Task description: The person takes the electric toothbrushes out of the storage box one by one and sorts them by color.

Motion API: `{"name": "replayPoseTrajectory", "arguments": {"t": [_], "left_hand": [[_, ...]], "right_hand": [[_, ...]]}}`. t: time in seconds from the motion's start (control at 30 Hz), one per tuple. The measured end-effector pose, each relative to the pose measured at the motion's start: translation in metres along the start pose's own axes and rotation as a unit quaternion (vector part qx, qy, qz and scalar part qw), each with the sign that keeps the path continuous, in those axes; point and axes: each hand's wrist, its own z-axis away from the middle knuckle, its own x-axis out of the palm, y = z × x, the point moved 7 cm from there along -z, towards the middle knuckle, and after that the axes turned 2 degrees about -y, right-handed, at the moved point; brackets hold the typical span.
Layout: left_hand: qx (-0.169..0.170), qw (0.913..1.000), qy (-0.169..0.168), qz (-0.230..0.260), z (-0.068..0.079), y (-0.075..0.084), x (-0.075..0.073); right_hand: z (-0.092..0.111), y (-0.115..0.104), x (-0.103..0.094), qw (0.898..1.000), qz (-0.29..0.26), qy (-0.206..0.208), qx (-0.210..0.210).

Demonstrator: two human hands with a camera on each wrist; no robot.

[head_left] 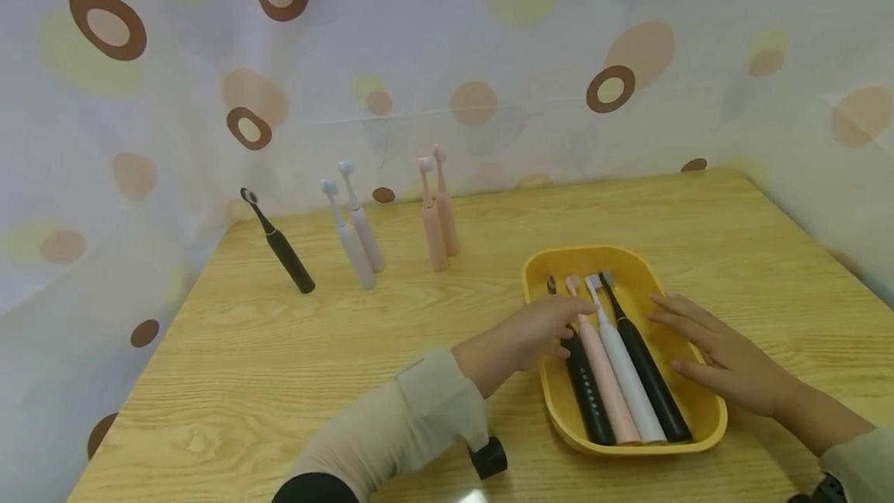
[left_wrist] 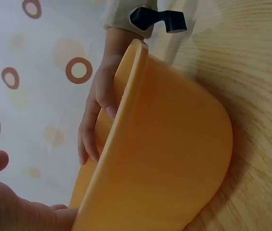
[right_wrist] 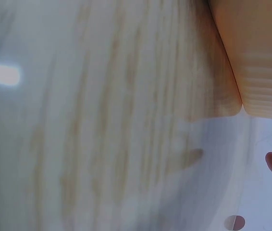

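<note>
A yellow plastic basket [head_left: 687, 309] holds a row of electric toothbrushes: a black toothbrush [head_left: 589, 394], a pink toothbrush [head_left: 606, 379], a white toothbrush [head_left: 631, 379] and another black toothbrush [head_left: 653, 379]. My left hand [head_left: 527, 336] reaches over the basket's left rim, its fingers spread above the necks of the left black and pink brushes. In the left wrist view its thumb stands apart from the fingers, with nothing between them. My right hand [head_left: 733, 355] extends over the right rim, fingers loosely straight and holding nothing; the left wrist view shows this hand [left_wrist: 95, 110] dipping inside the wall.
Farther back on the wooden table [head_left: 279, 379], several toothbrushes stand upright: a black one [head_left: 289, 261] at left, two white ones [head_left: 358, 254] and two pink ones [head_left: 433, 235]. A patterned cloth [head_left: 419, 45] hangs behind the table's back edge.
</note>
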Motion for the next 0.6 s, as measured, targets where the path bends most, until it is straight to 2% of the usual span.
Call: {"name": "replayPoseTrajectory", "arguments": {"t": [0.13, 0.23, 0.37, 0.6], "left_hand": [[-0.017, 0.999, 0.018, 0.038, -0.003, -0.003, 0.003], [-0.031, 0.9963, 0.047, 0.065, -0.006, -0.006, 0.003], [-0.036, 0.992, 0.088, 0.083, -0.01, -0.008, 0.001], [-0.046, 0.9848, 0.133, 0.102, -0.019, -0.012, 0.001]], "right_hand": [[0.0, 0.0, -0.001, 1.0, 0.004, 0.001, -0.002], [0.0, 0.0, 0.0, 1.0, 0.003, -0.001, -0.002], [0.0, 0.001, 0.0, 1.0, 0.003, -0.002, -0.001], [0.0, 0.0, 0.0, 1.0, 0.013, 0.001, -0.008]]}}
